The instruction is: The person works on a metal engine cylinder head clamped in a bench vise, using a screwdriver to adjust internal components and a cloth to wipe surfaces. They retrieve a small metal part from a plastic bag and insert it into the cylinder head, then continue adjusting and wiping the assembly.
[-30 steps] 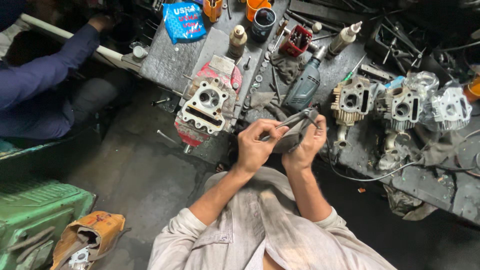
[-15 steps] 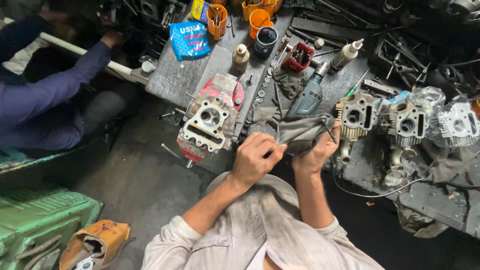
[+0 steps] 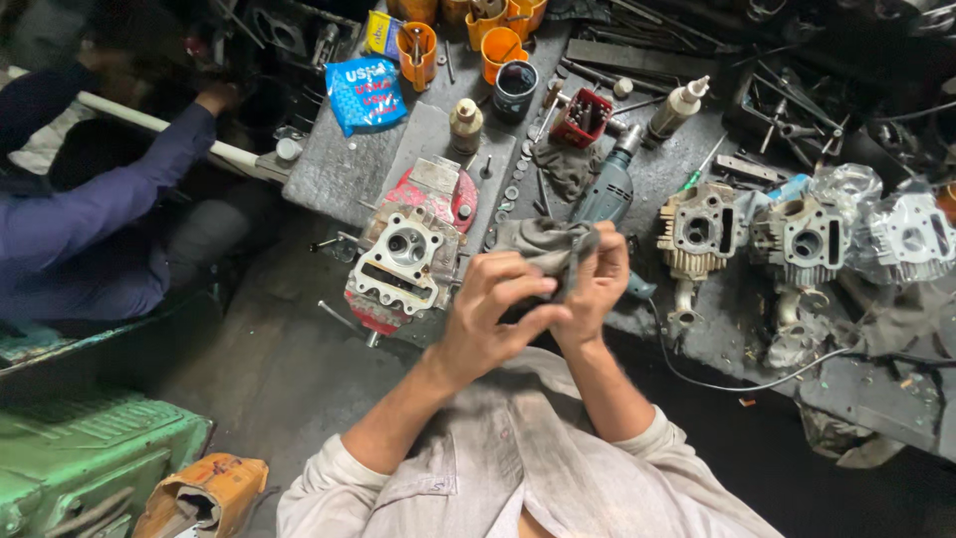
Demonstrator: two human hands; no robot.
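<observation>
Hands now higher, left hand [image 3: 493,314] and right hand [image 3: 595,289] both bunching grey rag [image 3: 543,244] (long axis leftward).

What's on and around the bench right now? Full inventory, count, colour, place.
rag: 1, grey, held in both hands
cylinder head on red stand: 1, silver, bench edge left of the hands
engine parts: 3, silver, right bench
drill: 1, teal, behind the rag
cups: several, orange, bench top
packet: 1, blue, upper left
co-worker's sleeve: 1, purple, far left
left hand: on rag
right hand: on rag
</observation>
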